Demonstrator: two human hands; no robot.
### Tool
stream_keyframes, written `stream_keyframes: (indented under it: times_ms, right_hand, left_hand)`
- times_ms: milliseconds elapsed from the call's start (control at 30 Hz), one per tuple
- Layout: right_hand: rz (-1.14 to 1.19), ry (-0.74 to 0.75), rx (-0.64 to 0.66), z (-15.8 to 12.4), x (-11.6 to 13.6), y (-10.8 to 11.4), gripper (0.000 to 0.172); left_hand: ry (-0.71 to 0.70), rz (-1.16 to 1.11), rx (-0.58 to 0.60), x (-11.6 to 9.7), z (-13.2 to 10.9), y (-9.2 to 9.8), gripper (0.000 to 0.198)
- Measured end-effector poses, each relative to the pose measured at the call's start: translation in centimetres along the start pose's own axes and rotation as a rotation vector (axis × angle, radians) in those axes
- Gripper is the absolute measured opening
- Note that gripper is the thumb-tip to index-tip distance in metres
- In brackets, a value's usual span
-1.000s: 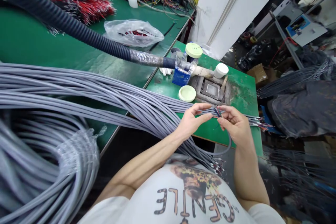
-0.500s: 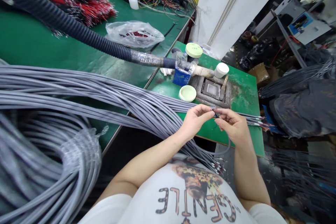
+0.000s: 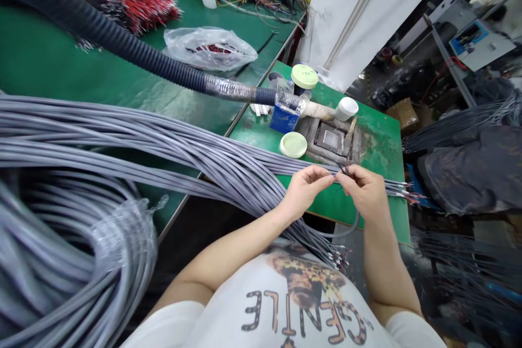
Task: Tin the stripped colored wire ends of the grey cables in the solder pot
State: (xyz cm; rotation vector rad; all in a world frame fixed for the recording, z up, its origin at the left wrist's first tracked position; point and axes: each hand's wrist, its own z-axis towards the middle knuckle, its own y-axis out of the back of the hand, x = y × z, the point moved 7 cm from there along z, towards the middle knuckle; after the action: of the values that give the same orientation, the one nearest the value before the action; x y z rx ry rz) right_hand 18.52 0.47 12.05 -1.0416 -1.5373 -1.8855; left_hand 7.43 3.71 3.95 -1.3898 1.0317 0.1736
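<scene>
Thin coloured wires (image 3: pixel 345 168) fan out at the end of one grey cable (image 3: pixel 351 228), which loops down below my right hand (image 3: pixel 365 187). That hand pinches the wires between thumb and fingers. My left hand (image 3: pixel 308 187) meets it from the left, its thumb and forefinger closed on the tip of a wire. Both hands are just above a bundle of grey cables (image 3: pixel 228 163) that runs across from the left. The stripped ends of the bundle (image 3: pixel 408 193) show beyond my right hand.
Behind my hands a solder pot (image 3: pixel 332 138) sits in the green bench (image 3: pixel 379 141). Around it are a pale green lid (image 3: pixel 293 144), a white cup (image 3: pixel 346 109), a blue box (image 3: pixel 284 118) and a black corrugated hose (image 3: pixel 150 65). Coiled cables (image 3: pixel 122 261) fill the lower left.
The wires, bunched between both hands before, now spread upward from my right fingers. My left fingertips have come closer to my right hand. The view has shifted slightly.
</scene>
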Motion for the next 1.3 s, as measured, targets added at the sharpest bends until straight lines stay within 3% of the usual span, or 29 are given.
stream_keyframes:
  times_ms: [200,367,467,700,933,1100,1200,1300]
  right_hand:
    - [-0.118,0.044,0.112,3.3,0.6,-1.6,0.020]
    - [-0.319,0.116,0.216,8.0,0.6,-4.0,0.029]
    - [-0.446,0.120,0.295,10.5,0.1,-6.0,0.029]
    - [-0.741,0.076,0.419,13.5,-1.0,-9.7,0.019]
    - [-0.873,0.081,0.445,14.1,-1.7,-11.4,0.018]
    - [-0.858,0.117,0.406,13.9,-0.8,-9.9,0.019]
    - [-0.852,0.126,0.321,14.1,-0.9,-6.5,0.023]
    - [-0.901,0.040,0.209,14.6,-3.0,-2.2,0.025]
  left_hand:
    - [-0.051,0.224,0.033,0.3,0.0,1.2,0.019]
    - [-0.419,0.971,0.054,-3.0,-0.9,2.8,0.014]
    - [-0.567,1.197,-0.035,-4.4,-1.4,4.2,0.015]
    - [-0.624,1.259,-0.033,-4.3,-1.3,4.6,0.015]
    - [-0.622,1.236,-0.038,-4.5,-1.1,4.8,0.014]
    - [-0.612,1.217,-0.038,-4.5,-1.1,4.9,0.015]
    - [-0.608,1.198,-0.036,-4.6,-1.2,4.9,0.015]
    - [-0.600,1.188,-0.037,-4.5,-1.1,5.0,0.014]
